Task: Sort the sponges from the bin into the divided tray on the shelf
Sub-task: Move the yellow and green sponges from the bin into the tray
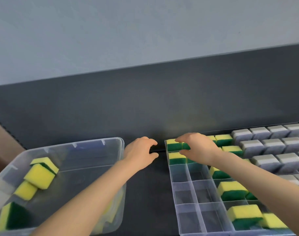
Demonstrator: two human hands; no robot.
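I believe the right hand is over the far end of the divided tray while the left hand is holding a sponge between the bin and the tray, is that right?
Not quite: the head view shows the left hand empty, with no sponge in it. The rest holds: it is between the bin and the tray, and the right hand is over the tray's far end.

Two bare forearms reach up from the bottom of the frame toward its centre. The left hand (141, 151) sits just left of centre, palm down, fingers curled loosely with thumb and forefinger apart, holding nothing. The right hand (197, 147) sits just right of centre, palm down, fingers bent and spread downward, thumb lower left; whether it grips anything cannot be told.
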